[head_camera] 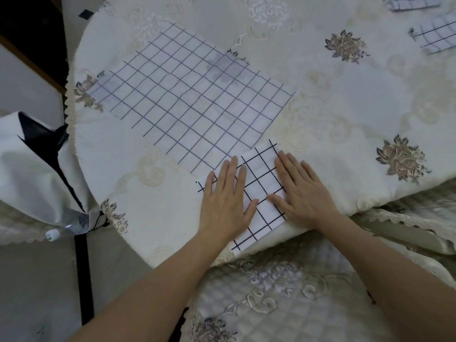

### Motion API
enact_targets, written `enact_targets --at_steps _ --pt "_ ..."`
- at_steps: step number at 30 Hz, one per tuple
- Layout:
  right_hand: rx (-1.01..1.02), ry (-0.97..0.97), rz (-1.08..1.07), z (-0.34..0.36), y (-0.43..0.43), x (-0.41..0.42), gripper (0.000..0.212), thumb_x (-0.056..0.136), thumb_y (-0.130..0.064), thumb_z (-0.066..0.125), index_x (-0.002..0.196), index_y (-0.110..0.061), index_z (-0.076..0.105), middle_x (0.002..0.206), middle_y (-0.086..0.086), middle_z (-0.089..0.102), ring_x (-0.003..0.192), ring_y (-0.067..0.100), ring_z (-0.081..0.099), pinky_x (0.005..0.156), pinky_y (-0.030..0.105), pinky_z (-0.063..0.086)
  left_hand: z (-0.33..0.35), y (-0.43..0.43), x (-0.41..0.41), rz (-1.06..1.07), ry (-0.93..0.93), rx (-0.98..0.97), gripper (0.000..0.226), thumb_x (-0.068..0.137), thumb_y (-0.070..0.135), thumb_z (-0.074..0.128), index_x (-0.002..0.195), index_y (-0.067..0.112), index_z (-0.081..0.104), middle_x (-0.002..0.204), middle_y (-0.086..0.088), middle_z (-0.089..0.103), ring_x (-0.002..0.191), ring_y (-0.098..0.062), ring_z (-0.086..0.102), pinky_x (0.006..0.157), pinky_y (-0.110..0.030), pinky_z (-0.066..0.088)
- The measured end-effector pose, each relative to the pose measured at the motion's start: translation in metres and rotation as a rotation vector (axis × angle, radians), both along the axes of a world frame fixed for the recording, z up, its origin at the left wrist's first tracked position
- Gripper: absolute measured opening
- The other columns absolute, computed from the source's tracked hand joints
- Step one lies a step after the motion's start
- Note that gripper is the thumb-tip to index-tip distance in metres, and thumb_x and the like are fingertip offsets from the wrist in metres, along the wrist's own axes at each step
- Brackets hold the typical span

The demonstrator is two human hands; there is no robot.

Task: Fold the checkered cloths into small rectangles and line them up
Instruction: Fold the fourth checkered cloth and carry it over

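Cloth beneath grips: the folded checkered cloth (259, 183) lies flat between and under both grips, at the near edge of the surface (345, 107).
Left grip: the left grip (225, 198) lies palm down on the cloth's left part, fingers straight and close together. It presses and grasps nothing.
Right grip: the right grip (303, 191) lies palm down on the cloth's right edge, fingers straight and slightly fanned. It presses and clasps nothing.
Open cloth: the open checkered cloth (195, 102) is spread flat just beyond the left grip's fingertips, its near corner meeting the folded one.
Done cloths: a first small cloth (414, 2) and a second small cloth (439, 34) lie well beyond the right grip, both cut by the frame.
Cover: a cream flowered tablecloth (320, 70) lies under everything.
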State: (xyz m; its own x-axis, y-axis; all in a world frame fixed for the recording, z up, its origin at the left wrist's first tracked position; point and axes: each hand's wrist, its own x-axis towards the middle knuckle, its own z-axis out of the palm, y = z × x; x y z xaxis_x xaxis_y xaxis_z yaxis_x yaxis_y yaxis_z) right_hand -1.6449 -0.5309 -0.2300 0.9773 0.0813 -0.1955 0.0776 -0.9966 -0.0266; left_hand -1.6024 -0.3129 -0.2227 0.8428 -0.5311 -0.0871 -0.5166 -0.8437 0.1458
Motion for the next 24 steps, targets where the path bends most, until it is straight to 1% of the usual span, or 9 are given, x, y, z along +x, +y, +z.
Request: enact_targets --at_steps 2,4,6,9,12,15,19,21,24 --pt "0.018 -0.033 -0.048 0.004 0.005 0.002 0.084 0.098 -0.067 0.016 0.159 -0.009 0.013 0.167 0.008 0.01 0.154 0.022 0.009 0.124 0.047 0.015 -0.008 0.004 -0.002 -0.006 0.015 0.041 0.082 0.099 0.064 0.022 0.159 0.011 0.006 0.167 -0.009 -0.009 0.154 -0.022 -0.008 0.122 -0.051 0.01" --pt "0.045 -0.109 -0.075 0.009 0.02 0.008 0.08 0.099 -0.063 0.025 0.157 -0.007 0.023 0.165 0.011 0.02 0.153 0.025 0.017 0.123 0.05 0.017 -0.01 0.004 -0.001 -0.007 0.017 0.049 0.082 0.098 0.063 0.022 0.159 0.01 0.003 0.166 -0.009 -0.011 0.153 -0.022 -0.011 0.123 -0.051 0.007" --pt "0.1 -0.14 0.049 0.01 0.042 0.017 0.077 0.102 -0.059 0.024 0.157 -0.005 0.021 0.166 0.012 0.015 0.154 0.025 0.011 0.123 0.05 0.017 -0.009 0.003 -0.001 -0.006 0.016 0.052 0.081 0.098 0.057 0.026 0.159 0.009 0.001 0.166 -0.009 -0.01 0.153 -0.022 -0.012 0.123 -0.051 0.006" --pt "0.131 -0.062 0.221 0.0 0.06 0.025 0.073 0.103 -0.058 0.012 0.159 -0.01 0.007 0.168 0.005 0.004 0.155 0.018 -0.001 0.124 0.045 0.015 -0.01 0.003 -0.002 -0.009 0.009 0.078 0.081 0.096 0.053 0.024 0.158 0.008 -0.004 0.166 -0.009 -0.012 0.152 -0.021 -0.015 0.123 -0.05 0.008" --pt "0.066 -0.026 0.129 -0.004 0.032 0.035 0.08 0.1 -0.064 0.005 0.159 -0.011 0.003 0.168 0.004 -0.001 0.154 0.017 -0.004 0.124 0.045 0.012 -0.01 0.003 -0.001 -0.002 0.003 0.05 0.083 0.098 0.06 0.02 0.158 0.005 0.002 0.166 -0.009 -0.009 0.153 -0.02 -0.01 0.123 -0.05 0.009" --pt "0.02 0.004 -0.012 -0.003 -0.005 0.044 0.084 0.096 -0.07 0.002 0.159 -0.015 -0.008 0.167 0.001 -0.014 0.152 0.014 -0.015 0.125 0.043 0.004 -0.01 0.003 -0.001 -0.016 0.008 0.051 0.085 0.099 0.063 0.02 0.157 0.005 0.0 0.166 -0.01 -0.011 0.153 -0.02 -0.011 0.123 -0.05 0.01" --pt "0.019 0.027 -0.069 -0.002 -0.018 0.048 0.084 0.095 -0.071 0.001 0.158 -0.018 -0.01 0.166 -0.005 -0.017 0.152 0.012 -0.018 0.125 0.045 0.0 -0.009 0.003 -0.001 -0.012 0.013 0.066 0.085 0.099 0.063 0.02 0.158 0.006 -0.002 0.166 -0.009 -0.013 0.153 -0.02 -0.013 0.123 -0.05 0.01" --pt "0.012 0.039 -0.131 0.003 -0.009 0.046 0.084 0.096 -0.071 0.001 0.159 -0.016 -0.009 0.167 -0.003 -0.016 0.153 0.015 -0.015 0.125 0.047 0.0 -0.01 0.003 -0.001 -0.011 0.014 0.06 0.085 0.098 0.062 0.022 0.158 0.006 0.0 0.166 -0.009 -0.011 0.153 -0.02 -0.012 0.123 -0.05 0.011" --pt "0.071 -0.098 -0.223 0.011 0.027 0.024 0.081 0.101 -0.063 0.014 0.159 -0.007 0.008 0.168 0.007 0.001 0.155 0.022 0.002 0.125 0.049 0.007 -0.01 0.004 -0.002 -0.005 0.022 0.073 0.085 0.098 0.062 0.021 0.158 0.005 0.0 0.166 -0.009 -0.011 0.153 -0.02 -0.013 0.123 -0.05 0.009"
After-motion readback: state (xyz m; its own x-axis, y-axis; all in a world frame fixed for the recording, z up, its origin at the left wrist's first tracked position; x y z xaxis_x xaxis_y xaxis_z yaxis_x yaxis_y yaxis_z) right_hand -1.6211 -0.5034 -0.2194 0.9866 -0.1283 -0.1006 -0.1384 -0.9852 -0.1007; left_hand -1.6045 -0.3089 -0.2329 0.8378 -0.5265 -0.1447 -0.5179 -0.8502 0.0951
